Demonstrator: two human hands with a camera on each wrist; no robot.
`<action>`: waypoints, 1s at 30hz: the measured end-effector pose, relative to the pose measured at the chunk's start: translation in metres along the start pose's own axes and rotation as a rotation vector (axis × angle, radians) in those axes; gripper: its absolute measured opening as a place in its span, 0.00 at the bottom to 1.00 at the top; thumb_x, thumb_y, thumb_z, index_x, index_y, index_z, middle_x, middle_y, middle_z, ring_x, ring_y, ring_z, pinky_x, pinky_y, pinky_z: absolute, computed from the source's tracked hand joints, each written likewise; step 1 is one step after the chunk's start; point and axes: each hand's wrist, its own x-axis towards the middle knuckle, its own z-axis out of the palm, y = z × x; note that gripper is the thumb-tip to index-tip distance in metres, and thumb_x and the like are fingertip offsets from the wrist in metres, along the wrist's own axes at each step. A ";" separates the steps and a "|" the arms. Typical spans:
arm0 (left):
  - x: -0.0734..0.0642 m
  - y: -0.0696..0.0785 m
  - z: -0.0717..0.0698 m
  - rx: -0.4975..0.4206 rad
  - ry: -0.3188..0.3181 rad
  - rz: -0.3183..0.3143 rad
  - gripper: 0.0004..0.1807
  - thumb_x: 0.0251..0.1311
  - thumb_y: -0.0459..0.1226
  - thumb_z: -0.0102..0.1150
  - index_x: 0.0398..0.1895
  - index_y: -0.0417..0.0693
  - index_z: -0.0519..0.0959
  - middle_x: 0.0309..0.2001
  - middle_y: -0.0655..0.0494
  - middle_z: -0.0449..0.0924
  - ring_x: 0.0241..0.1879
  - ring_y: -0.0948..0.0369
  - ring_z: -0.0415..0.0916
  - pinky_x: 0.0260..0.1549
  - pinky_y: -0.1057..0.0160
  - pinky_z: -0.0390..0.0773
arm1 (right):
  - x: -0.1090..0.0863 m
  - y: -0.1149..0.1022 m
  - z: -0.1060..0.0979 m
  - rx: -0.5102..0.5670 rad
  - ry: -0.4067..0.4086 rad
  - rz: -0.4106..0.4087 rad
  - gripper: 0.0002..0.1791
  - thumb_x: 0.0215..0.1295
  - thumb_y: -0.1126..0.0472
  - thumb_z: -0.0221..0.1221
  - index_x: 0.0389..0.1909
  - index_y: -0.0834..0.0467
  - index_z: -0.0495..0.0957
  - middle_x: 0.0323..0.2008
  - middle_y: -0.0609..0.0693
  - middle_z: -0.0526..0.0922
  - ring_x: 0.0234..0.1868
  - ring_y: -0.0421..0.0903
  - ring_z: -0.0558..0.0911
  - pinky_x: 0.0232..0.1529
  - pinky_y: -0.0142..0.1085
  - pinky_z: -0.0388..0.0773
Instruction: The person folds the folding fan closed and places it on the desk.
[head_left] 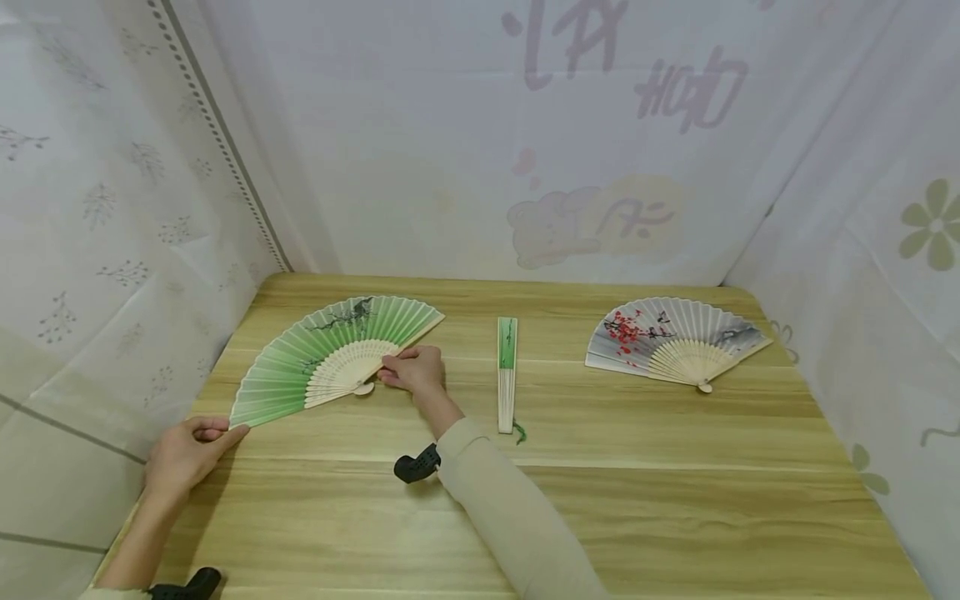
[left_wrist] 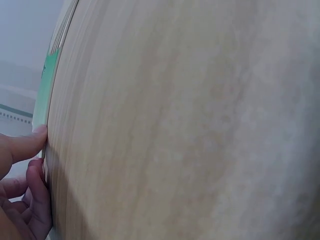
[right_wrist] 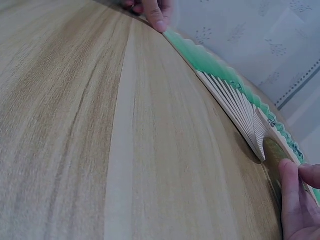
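Observation:
A green folding fan (head_left: 300, 358) with pale wooden ribs lies spread wide on the left of the table, a dark branch printed across its pleats. My left hand (head_left: 183, 458) pinches its lower left corner between thumb and fingers; the left wrist view shows the thumb (left_wrist: 30, 145) on the green edge. At the other end, my right hand (head_left: 416, 371) pinches the right outer rib close to the pivot. In the right wrist view, fingers (right_wrist: 290, 185) grip that rib, and the ribs (right_wrist: 240, 107) stand slightly raised from the wood.
A closed green folding fan (head_left: 507, 375) with a green tassel (head_left: 521, 432) lies upright at mid-table. To its right rests an open grey-white fan (head_left: 675, 342) with red blossoms. Printed curtains (head_left: 420, 167) enclose the wooden table (head_left: 675, 492) at the back and sides.

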 end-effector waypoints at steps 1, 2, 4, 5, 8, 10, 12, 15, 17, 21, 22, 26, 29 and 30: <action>0.000 -0.001 0.000 0.006 -0.002 0.011 0.26 0.65 0.52 0.67 0.43 0.33 0.82 0.33 0.51 0.80 0.32 0.56 0.74 0.31 0.55 0.69 | 0.000 0.000 0.000 -0.001 -0.001 0.003 0.08 0.61 0.73 0.70 0.34 0.67 0.79 0.23 0.60 0.85 0.26 0.52 0.88 0.28 0.35 0.85; -0.001 -0.001 -0.001 0.011 -0.002 0.020 0.25 0.65 0.51 0.67 0.42 0.33 0.82 0.32 0.51 0.80 0.31 0.57 0.73 0.31 0.55 0.68 | 0.000 0.000 0.001 -0.002 -0.003 0.007 0.07 0.61 0.73 0.70 0.34 0.67 0.79 0.23 0.60 0.85 0.26 0.52 0.88 0.28 0.35 0.85; -0.002 -0.003 -0.001 0.019 0.004 0.042 0.24 0.66 0.50 0.67 0.40 0.34 0.82 0.31 0.52 0.79 0.30 0.57 0.72 0.30 0.56 0.68 | 0.001 0.000 0.001 -0.001 -0.012 0.015 0.07 0.60 0.73 0.70 0.34 0.67 0.79 0.24 0.60 0.85 0.27 0.52 0.88 0.29 0.36 0.85; -0.002 -0.003 -0.001 0.021 0.006 0.051 0.23 0.66 0.50 0.67 0.39 0.35 0.82 0.31 0.52 0.78 0.30 0.57 0.71 0.30 0.57 0.68 | 0.001 0.000 0.001 0.002 -0.019 0.019 0.07 0.60 0.73 0.70 0.33 0.67 0.79 0.24 0.61 0.85 0.27 0.53 0.88 0.29 0.36 0.85; -0.003 -0.004 -0.002 0.017 0.006 0.067 0.22 0.66 0.49 0.68 0.38 0.35 0.82 0.30 0.53 0.78 0.30 0.58 0.70 0.29 0.59 0.67 | 0.004 0.001 -0.002 0.029 -0.060 0.028 0.07 0.61 0.74 0.69 0.33 0.68 0.79 0.26 0.62 0.86 0.28 0.53 0.88 0.30 0.36 0.86; -0.003 -0.005 -0.003 0.007 0.003 0.076 0.21 0.65 0.48 0.68 0.38 0.36 0.82 0.30 0.53 0.78 0.29 0.58 0.70 0.28 0.60 0.66 | 0.006 0.001 -0.005 0.059 -0.101 0.041 0.06 0.61 0.75 0.68 0.33 0.68 0.79 0.27 0.63 0.86 0.28 0.53 0.88 0.32 0.36 0.86; -0.002 -0.005 -0.003 -0.011 -0.013 0.079 0.21 0.66 0.48 0.68 0.39 0.35 0.82 0.31 0.52 0.79 0.30 0.58 0.70 0.28 0.61 0.66 | 0.009 0.001 -0.009 0.092 -0.145 0.054 0.06 0.61 0.75 0.68 0.33 0.68 0.79 0.29 0.63 0.86 0.29 0.52 0.88 0.33 0.36 0.86; 0.000 -0.006 -0.004 -0.047 -0.037 0.076 0.22 0.67 0.49 0.67 0.41 0.34 0.81 0.32 0.51 0.81 0.31 0.59 0.70 0.29 0.62 0.66 | 0.011 0.000 -0.014 0.130 -0.198 0.075 0.05 0.62 0.76 0.66 0.33 0.67 0.79 0.31 0.63 0.86 0.30 0.51 0.88 0.35 0.36 0.86; 0.001 -0.007 -0.004 -0.090 -0.059 0.070 0.23 0.68 0.48 0.66 0.43 0.33 0.79 0.34 0.50 0.82 0.30 0.59 0.73 0.27 0.63 0.70 | 0.012 -0.001 -0.015 0.136 -0.216 0.082 0.06 0.63 0.76 0.66 0.31 0.66 0.78 0.31 0.64 0.86 0.30 0.51 0.88 0.36 0.36 0.85; 0.002 -0.009 -0.004 -0.206 -0.103 0.059 0.22 0.69 0.44 0.66 0.45 0.30 0.75 0.34 0.49 0.81 0.25 0.62 0.76 0.23 0.65 0.77 | 0.010 -0.005 -0.015 0.128 -0.228 0.090 0.10 0.66 0.75 0.64 0.28 0.63 0.74 0.31 0.64 0.85 0.30 0.51 0.88 0.35 0.37 0.86; 0.002 -0.009 -0.005 -0.238 -0.117 0.053 0.22 0.69 0.43 0.66 0.45 0.29 0.74 0.34 0.50 0.81 0.24 0.62 0.76 0.22 0.65 0.78 | 0.010 -0.006 -0.015 0.128 -0.232 0.092 0.10 0.67 0.74 0.64 0.28 0.63 0.73 0.31 0.64 0.85 0.30 0.52 0.88 0.35 0.37 0.86; 0.001 -0.008 -0.008 -0.316 -0.158 0.034 0.22 0.70 0.41 0.65 0.47 0.28 0.72 0.35 0.54 0.78 0.26 0.63 0.75 0.23 0.65 0.79 | 0.010 -0.011 -0.017 0.127 -0.262 0.083 0.07 0.70 0.71 0.62 0.32 0.64 0.75 0.31 0.64 0.84 0.31 0.52 0.88 0.36 0.38 0.86; 0.003 -0.006 -0.011 -0.360 -0.185 0.027 0.22 0.70 0.40 0.64 0.49 0.28 0.71 0.35 0.57 0.77 0.27 0.63 0.76 0.25 0.65 0.80 | 0.010 -0.017 -0.021 0.122 -0.292 0.063 0.04 0.71 0.69 0.61 0.35 0.67 0.78 0.32 0.64 0.84 0.32 0.53 0.88 0.37 0.38 0.86; 0.004 -0.005 -0.012 -0.370 -0.193 0.025 0.22 0.70 0.40 0.64 0.50 0.28 0.71 0.35 0.58 0.77 0.26 0.62 0.76 0.24 0.64 0.80 | 0.010 -0.019 -0.022 0.120 -0.301 0.056 0.05 0.72 0.69 0.60 0.36 0.67 0.78 0.31 0.64 0.84 0.33 0.53 0.88 0.38 0.38 0.86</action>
